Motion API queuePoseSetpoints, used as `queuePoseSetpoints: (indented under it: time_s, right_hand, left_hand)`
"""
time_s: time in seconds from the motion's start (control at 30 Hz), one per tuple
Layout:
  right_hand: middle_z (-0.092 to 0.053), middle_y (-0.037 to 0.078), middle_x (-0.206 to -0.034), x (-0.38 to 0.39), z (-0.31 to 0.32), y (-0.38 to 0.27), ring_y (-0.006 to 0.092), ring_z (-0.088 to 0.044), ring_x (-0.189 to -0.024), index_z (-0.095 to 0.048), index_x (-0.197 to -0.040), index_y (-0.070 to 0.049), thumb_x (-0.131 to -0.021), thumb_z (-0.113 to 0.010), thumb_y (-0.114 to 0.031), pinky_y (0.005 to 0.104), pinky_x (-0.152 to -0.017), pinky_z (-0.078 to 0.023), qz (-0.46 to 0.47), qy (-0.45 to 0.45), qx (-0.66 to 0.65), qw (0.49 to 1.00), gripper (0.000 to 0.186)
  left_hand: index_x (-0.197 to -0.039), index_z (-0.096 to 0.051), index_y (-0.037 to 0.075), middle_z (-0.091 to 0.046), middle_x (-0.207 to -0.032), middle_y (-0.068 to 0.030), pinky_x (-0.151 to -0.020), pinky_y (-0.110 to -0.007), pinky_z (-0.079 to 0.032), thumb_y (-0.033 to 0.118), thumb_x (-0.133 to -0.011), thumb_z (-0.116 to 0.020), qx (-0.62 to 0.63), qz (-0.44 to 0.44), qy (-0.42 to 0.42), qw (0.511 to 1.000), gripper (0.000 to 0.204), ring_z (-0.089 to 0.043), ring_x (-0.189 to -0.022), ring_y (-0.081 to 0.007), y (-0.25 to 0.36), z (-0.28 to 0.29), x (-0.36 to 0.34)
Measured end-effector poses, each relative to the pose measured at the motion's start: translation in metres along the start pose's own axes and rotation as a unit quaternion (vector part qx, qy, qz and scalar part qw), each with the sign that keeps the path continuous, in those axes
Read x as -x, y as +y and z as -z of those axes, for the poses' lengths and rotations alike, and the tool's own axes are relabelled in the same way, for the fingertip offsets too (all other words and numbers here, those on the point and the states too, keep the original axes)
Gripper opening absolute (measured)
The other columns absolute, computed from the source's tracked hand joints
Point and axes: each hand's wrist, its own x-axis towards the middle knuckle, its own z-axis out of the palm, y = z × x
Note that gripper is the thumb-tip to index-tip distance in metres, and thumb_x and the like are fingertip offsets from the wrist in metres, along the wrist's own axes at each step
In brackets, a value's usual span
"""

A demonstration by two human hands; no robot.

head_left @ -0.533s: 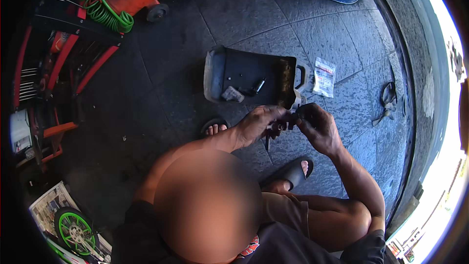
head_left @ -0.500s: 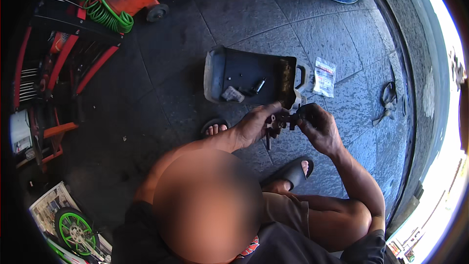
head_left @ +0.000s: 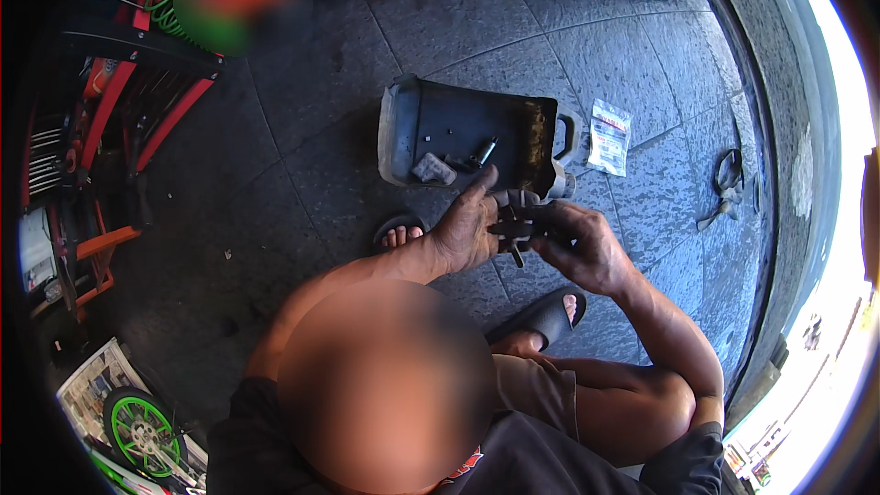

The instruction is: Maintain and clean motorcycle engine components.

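Observation:
A small dark metal part (head_left: 519, 255) with a short arm jutting from its lower side is held between my hands, just in front of the cut-open jug. My left hand (head_left: 466, 231) supports it from the left, thumb raised and the other fingers curled around it. From the right, my right hand (head_left: 587, 246) pinches its other side with bent fingers. The fingers hide most of the part. The dark jug (head_left: 392, 142) lies on its side as a tray; inside are a greyish block or rag (head_left: 433, 169), a shiny metal cylinder (head_left: 487, 151) and tiny pieces.
A white printed packet (head_left: 609, 137) lies right of the jug. Farther right is a dark strap-like piece (head_left: 729, 185). Red tool racks (head_left: 174, 124) stand at the left, with a green-rimmed wheel (head_left: 145, 431) below. My sandalled foot (head_left: 550, 319) is close under my hands.
My left hand has turned, lifting its thumb off the part. My right hand has moved slightly left and down, with its fingers now over the part. The part has turned in my grasp.

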Motion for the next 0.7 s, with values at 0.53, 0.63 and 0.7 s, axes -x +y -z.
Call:
queuePoseSetpoints:
  time_s: [0.53,0.63,0.7]
  right_hand:
    - [-0.062,0.02,-0.118,-0.021,-0.002,0.041,0.0323,-0.062,-0.107,-0.049,-0.132,0.003,-0.102,-0.028,-0.06,0.0463,-0.095,-0.047,-0.257,-0.006,-0.658,0.708,0.073]
    - [-0.057,0.024,-0.128,-0.029,-0.006,0.038,0.0376,-0.059,-0.115,-0.041,-0.14,0.005,-0.096,-0.034,-0.07,0.0482,-0.099,-0.045,-0.248,-0.02,-0.671,0.698,0.088]
    - [-0.057,0.024,-0.129,-0.034,-0.008,0.037,0.0371,-0.059,-0.116,-0.039,-0.141,0.006,-0.095,-0.035,-0.071,0.0482,-0.1,-0.044,-0.239,-0.033,-0.671,0.701,0.089]
  left_hand:
    - [-0.119,-0.061,0.002,-0.068,-0.105,-0.0127,-0.085,-0.041,-0.056,0.047,-0.094,-0.057,-0.076,0.029,0.017,0.996,0.052,-0.067,-0.095,-0.024,0.005,0.059,0.047]
    - [-0.121,-0.061,0.001,-0.068,-0.105,-0.0125,-0.083,-0.043,-0.057,0.046,-0.095,-0.059,-0.061,0.012,-0.006,0.998,0.052,-0.067,-0.096,-0.024,0.008,0.059,0.045]
    - [-0.12,-0.061,0.001,-0.068,-0.104,-0.0123,-0.081,-0.042,-0.057,0.045,-0.095,-0.059,-0.062,0.009,0.002,0.998,0.05,-0.067,-0.095,-0.0233,0.012,0.057,0.047]
